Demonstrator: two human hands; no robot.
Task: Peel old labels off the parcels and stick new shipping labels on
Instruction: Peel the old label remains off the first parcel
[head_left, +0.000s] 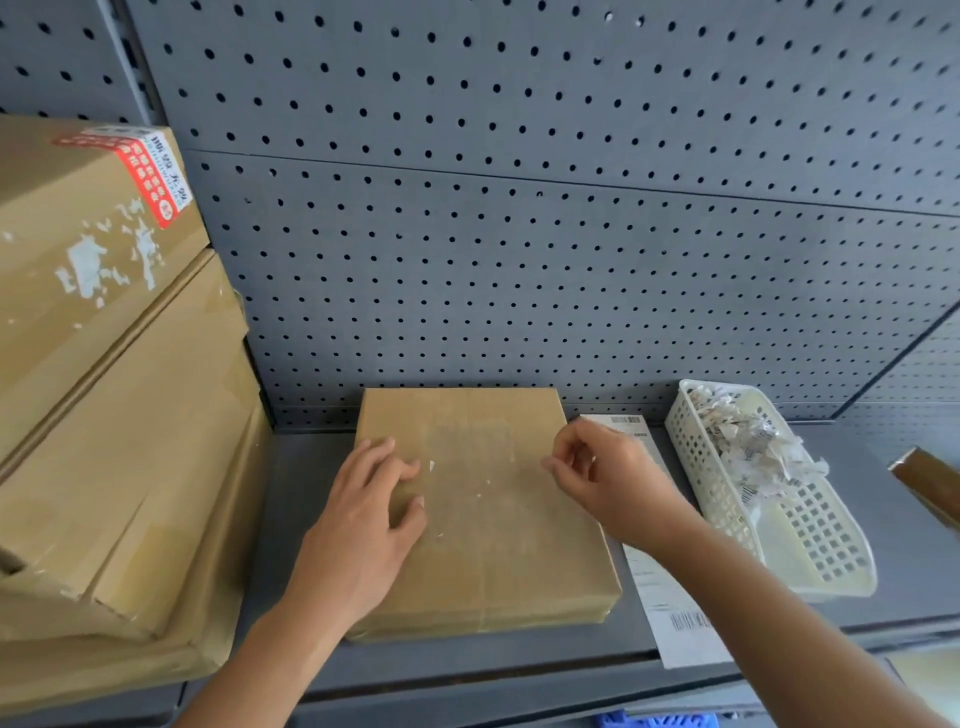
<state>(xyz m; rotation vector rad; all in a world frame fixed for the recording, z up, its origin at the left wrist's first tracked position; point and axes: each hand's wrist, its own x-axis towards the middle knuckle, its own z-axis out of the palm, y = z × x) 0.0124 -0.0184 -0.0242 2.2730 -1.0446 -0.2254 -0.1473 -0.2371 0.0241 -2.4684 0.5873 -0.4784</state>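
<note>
A flat brown parcel (498, 530) lies on the grey shelf in front of me, its top showing a pale patch of label residue and a few white flecks. My left hand (369, 519) rests on the parcel's left part with fingers spread and slightly bent. Above the parcel's right edge hovers my right hand (602, 478), thumb and fingers pinched together; whether a scrap sits between them I cannot tell. A white sheet of new shipping labels (670, 613) lies to the right of the parcel, partly under my right forearm.
A white perforated basket (810, 540) holding several torn label scraps stands at the right. Stacked large cartons (119, 415) fill the left; the top one carries a red and white label (150, 171) and torn residue. Grey pegboard (519, 208) backs the shelf.
</note>
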